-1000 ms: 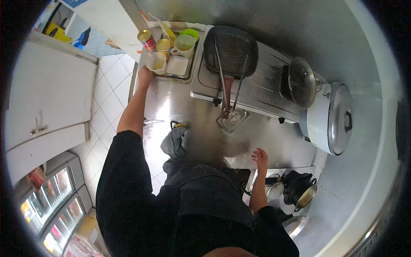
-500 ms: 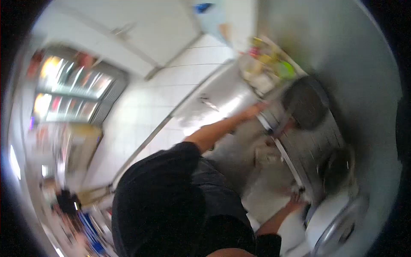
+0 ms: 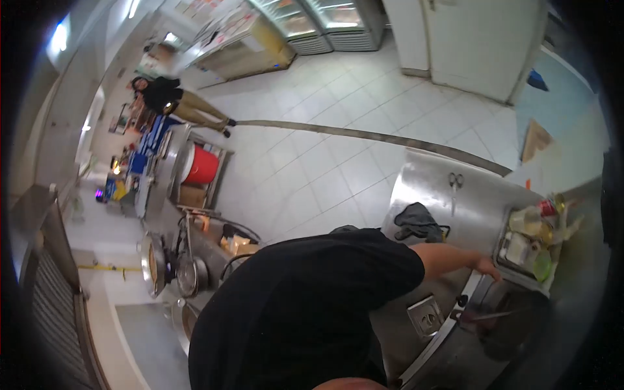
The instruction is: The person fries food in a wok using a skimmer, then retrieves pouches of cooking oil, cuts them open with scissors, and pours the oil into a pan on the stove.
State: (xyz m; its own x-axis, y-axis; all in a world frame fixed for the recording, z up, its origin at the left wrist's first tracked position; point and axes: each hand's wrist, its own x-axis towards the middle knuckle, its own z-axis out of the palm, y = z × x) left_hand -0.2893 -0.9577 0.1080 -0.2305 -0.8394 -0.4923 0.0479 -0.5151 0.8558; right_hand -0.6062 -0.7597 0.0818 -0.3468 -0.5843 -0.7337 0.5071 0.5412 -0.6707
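My left hand (image 3: 486, 268) is at the near corner of the stove (image 3: 473, 286), close to the tray of containers; its fingers are loosely extended and hold nothing visible. The tray (image 3: 519, 265) carries a white container (image 3: 517, 248), a green cup (image 3: 541, 265) and a red can (image 3: 547, 208). A dark pan (image 3: 513, 325) sits on the stove, blurred. A small steel lidded container (image 3: 426, 317) lies on the steel counter (image 3: 481, 188). My right hand is out of sight.
Scissors (image 3: 455, 182) and a grey cloth (image 3: 418, 223) lie on the counter. Behind are a tiled floor (image 3: 312, 169), a red bucket (image 3: 200, 164), pans (image 3: 155, 263) on another counter, glass-door fridges (image 3: 335, 14) and a standing person (image 3: 156, 94).
The view has swung round to show the room and another person. My left hand has left the tray's far side for the stove corner. My right hand has gone out of view.
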